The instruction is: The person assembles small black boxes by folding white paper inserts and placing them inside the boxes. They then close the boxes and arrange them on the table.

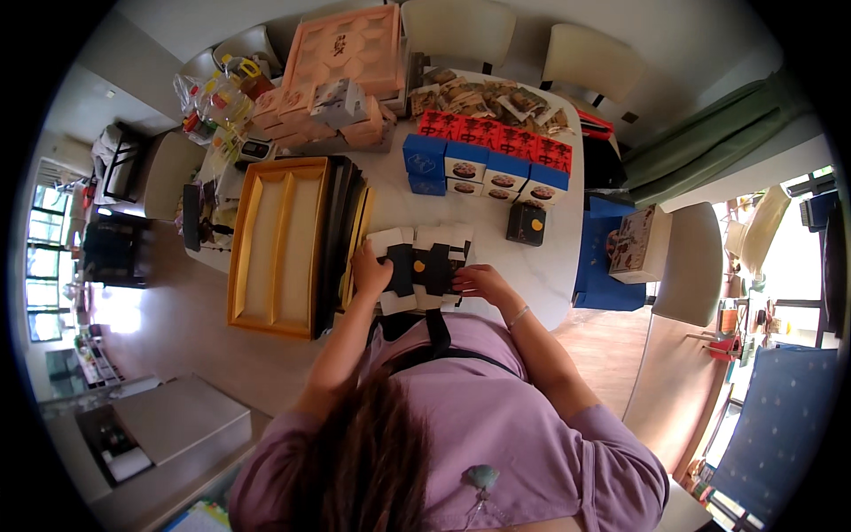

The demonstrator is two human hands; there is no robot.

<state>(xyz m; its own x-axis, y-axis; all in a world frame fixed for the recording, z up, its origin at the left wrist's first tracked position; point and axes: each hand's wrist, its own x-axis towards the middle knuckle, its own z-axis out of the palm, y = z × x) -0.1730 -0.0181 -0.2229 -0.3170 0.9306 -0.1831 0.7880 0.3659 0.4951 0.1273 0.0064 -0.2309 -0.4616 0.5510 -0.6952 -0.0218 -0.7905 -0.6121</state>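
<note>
A black and white box blank (433, 277), unfolded with its flaps spread, lies at the table's near edge in front of me. It bears a small yellow mark. My left hand (371, 269) grips the blank's left side, thumb over the top. At its right edge my right hand (483, 283) has its fingers closed on a flap. Beyond the right hand stands a small black folded box (526, 223) with a similar yellow mark. Close to the left hand is a row of gold and black trays (277, 248) stood on edge.
Blue and white boxes (486, 170) with red packets (496, 137) stand across the white table (403, 208). Behind them lie wrapped packets (486, 96). Pink boxes (346, 49) and oil bottles (229, 102) are at the far left. Chairs (691, 262) surround the table.
</note>
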